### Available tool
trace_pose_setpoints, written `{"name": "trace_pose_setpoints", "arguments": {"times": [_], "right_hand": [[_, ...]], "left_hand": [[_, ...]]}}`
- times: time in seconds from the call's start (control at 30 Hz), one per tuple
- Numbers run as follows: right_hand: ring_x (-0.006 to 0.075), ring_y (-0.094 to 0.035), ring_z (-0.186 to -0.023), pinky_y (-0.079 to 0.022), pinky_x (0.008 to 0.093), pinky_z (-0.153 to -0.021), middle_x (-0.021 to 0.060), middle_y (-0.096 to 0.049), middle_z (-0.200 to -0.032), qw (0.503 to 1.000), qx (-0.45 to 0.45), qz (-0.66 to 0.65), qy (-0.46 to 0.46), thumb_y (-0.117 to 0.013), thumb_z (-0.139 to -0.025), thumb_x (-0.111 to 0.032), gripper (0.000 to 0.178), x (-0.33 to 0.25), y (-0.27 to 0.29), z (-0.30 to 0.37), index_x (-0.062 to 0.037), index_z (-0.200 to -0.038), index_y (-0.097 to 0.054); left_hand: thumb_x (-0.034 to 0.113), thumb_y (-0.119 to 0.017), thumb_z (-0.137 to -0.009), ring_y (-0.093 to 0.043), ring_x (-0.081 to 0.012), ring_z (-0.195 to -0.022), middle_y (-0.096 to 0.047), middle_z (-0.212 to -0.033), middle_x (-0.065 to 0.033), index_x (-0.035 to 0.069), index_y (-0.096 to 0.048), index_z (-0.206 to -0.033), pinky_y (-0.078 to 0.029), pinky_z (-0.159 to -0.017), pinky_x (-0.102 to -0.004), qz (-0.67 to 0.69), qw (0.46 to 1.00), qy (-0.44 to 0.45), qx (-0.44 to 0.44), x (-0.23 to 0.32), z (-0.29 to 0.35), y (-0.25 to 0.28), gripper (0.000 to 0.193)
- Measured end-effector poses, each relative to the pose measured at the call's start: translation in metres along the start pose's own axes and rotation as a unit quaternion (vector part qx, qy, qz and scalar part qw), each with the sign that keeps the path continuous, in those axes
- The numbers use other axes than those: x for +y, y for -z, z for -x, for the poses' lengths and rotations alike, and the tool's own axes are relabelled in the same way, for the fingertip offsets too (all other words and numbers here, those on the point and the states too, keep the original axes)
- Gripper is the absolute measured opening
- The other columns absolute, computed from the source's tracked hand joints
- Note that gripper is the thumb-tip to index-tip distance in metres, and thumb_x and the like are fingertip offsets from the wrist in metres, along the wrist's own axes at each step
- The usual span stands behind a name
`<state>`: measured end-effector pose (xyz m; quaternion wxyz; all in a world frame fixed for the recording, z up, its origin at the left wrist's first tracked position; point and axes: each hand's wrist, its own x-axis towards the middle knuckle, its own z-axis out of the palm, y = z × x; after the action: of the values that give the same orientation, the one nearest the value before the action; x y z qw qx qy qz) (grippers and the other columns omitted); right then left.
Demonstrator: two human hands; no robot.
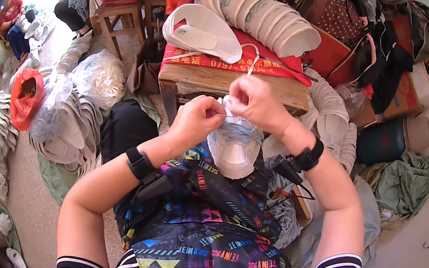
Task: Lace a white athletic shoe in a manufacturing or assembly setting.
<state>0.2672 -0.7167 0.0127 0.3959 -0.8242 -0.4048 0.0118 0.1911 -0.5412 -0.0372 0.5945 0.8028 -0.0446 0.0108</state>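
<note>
Your shoe [234,150], a white one, rests on your lap against the patterned apron [206,231], just this side of the wooden bench [232,84]. Its long axis runs roughly away from you, one rounded end pointing down toward your body and the lacing end up toward the bench. Take the shoe as your landmark for everything else.

Your left hand [198,118] sits at the shoe's upper left edge, fingers curled tight and pinched together on the pale blue lace [239,133] where it crosses the shoe. Your right hand [252,100] is above the shoe, slightly farther from you, fingers also closed in a pinch; it seems to hold a thin white lace end, though the fingertips hide exactly what is gripped. The two hands nearly touch over the shoe's top end, left lower and nearer the shoe, right higher.

So the lace lies straight below your right hand and directly beside your left; the left is the closer one to the eyelets.

Beyond the shoe, on the bench, lie a red cloth [268,65], a white upper [201,33] and a curved stack of insoles [264,15]. Left of the shoe, on the floor, are a clear bag [99,76] of white parts, fanned soles [63,135] and an orange bag [25,96]. Right of the shoe lies more stacked white material and a green cloth [407,183].
</note>
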Motion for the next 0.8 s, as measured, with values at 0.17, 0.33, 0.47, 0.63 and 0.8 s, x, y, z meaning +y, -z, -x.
{"name": "trace_pose_setpoints", "arguments": {"times": [0.17, 0.33, 0.47, 0.63, 0.8], "right_hand": [[0.0270, -0.060, -0.073, -0.050, 0.0367, -0.069, 0.0111, -0.060, -0.081, 0.992, 0.027, 0.124, -0.024, -0.067, -0.078, -0.012, 0.014, -0.014, 0.020, -0.019, -0.0022, -0.086, -0.061], [0.0310, -0.060, -0.088, -0.048, 0.0405, -0.079, 0.0134, -0.060, -0.089, 0.969, -0.182, 0.154, -0.064, -0.066, -0.078, -0.014, 0.018, 0.007, -0.001, 0.004, -0.0060, -0.094, -0.063], [0.0261, -0.060, -0.082, -0.048, 0.0383, -0.073, 0.0110, -0.059, -0.085, 0.985, -0.116, 0.123, 0.015, -0.065, -0.080, -0.009, 0.012, 0.018, -0.002, 0.010, -0.0040, -0.090, -0.060], [0.0192, -0.059, -0.073, -0.048, 0.0317, -0.067, 0.0084, -0.058, -0.079, 0.994, 0.097, -0.030, 0.038, -0.059, -0.084, -0.003, 0.003, -0.024, 0.000, -0.033, -0.0008, -0.085, -0.059], [0.0054, -0.057, -0.068, -0.049, 0.0201, -0.062, -0.0007, -0.060, -0.080, 0.971, 0.186, -0.138, 0.066, -0.061, -0.091, -0.003, 0.003, -0.072, 0.021, -0.072, -0.0010, -0.092, -0.059]], "left_hand": [[0.008, -0.067, -0.080, -0.061, -0.0145, -0.068, -0.062, -0.081, -0.0078, 0.000, -0.065, -0.085, -0.050, -0.065, -0.0272, -0.111, 0.992, -0.058, 0.029, 0.006, -0.002, -0.003, 0.010], [0.010, -0.068, -0.078, -0.062, -0.0214, -0.067, -0.063, -0.082, -0.0112, 0.002, -0.067, -0.083, -0.051, -0.062, -0.0327, -0.176, 0.980, -0.076, 0.056, -0.003, 0.004, -0.001, 0.010], [0.011, -0.069, -0.077, -0.061, -0.0225, -0.068, -0.061, -0.077, -0.0087, 0.004, -0.066, -0.082, -0.049, -0.064, -0.0352, -0.194, 0.971, -0.125, 0.060, -0.001, 0.001, -0.001, 0.009], [0.013, -0.067, -0.076, -0.060, -0.0237, -0.077, -0.061, -0.078, -0.0060, 0.007, -0.064, -0.078, -0.044, -0.073, -0.0378, -0.255, 0.949, -0.173, 0.065, -0.002, -0.010, -0.010, 0.008], [0.015, -0.064, -0.076, -0.059, -0.0267, -0.086, -0.061, -0.082, -0.0065, 0.007, -0.061, -0.075, -0.042, -0.079, -0.0394, -0.299, 0.934, -0.193, 0.032, 0.008, -0.019, -0.012, 0.008]]}}
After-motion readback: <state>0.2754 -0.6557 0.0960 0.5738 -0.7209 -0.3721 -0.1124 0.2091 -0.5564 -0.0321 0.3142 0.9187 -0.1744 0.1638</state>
